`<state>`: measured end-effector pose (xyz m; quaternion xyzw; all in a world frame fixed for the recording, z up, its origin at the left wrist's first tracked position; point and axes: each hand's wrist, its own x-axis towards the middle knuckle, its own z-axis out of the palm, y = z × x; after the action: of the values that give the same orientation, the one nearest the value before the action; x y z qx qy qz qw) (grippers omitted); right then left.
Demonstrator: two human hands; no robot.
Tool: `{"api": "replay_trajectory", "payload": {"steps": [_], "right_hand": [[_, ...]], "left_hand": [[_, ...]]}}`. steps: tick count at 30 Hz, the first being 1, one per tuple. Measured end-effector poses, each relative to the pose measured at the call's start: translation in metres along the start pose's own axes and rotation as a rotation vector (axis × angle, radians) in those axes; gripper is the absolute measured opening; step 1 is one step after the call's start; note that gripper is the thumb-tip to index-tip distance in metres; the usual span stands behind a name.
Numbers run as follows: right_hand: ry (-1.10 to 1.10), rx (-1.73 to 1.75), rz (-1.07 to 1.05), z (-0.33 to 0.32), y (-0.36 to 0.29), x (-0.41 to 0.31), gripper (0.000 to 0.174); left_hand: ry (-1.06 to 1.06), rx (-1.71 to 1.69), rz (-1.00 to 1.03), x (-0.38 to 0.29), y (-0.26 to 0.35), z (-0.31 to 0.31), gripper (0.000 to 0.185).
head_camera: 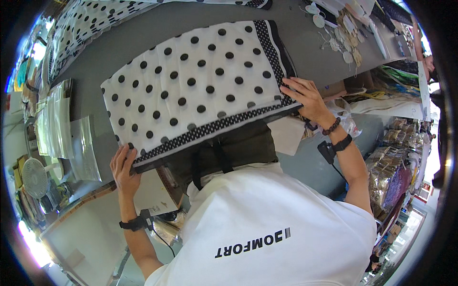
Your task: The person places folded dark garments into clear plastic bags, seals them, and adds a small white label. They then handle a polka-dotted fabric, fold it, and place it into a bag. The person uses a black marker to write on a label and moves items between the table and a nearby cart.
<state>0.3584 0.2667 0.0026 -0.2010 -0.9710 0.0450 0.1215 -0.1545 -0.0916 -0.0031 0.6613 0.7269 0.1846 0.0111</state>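
A folded white cloth with black polka dots, likely a scarf, lies in front of me on a grey table. Its near and right edges carry a dark border with small white dots. My left hand grips the near left corner, the thumb hidden. At the near right corner, my right hand holds the border, with its fingers spread on top and its thumb out of sight underneath. The near edge runs between both hands at the table's front, close to my body.
More dotted cloth lies along the table's far left. Clear plastic sleeves and a small white fan are at left. Tags with strings lie at far right. Stacked plastic-wrapped packages stand beyond my right arm.
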Motion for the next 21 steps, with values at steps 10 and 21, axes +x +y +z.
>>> {"api": "replay_trajectory", "payload": {"steps": [10, 21], "right_hand": [[-0.038, 0.64, 0.658, 0.002, 0.035, 0.044, 0.038], [-0.007, 0.606, 0.687, -0.002, 0.022, 0.04, 0.039]], "left_hand": [[0.103, -0.258, -0.531, 0.037, -0.034, 0.014, 0.037], [0.186, -0.231, -0.412, 0.039, -0.025, 0.018, 0.015]]}}
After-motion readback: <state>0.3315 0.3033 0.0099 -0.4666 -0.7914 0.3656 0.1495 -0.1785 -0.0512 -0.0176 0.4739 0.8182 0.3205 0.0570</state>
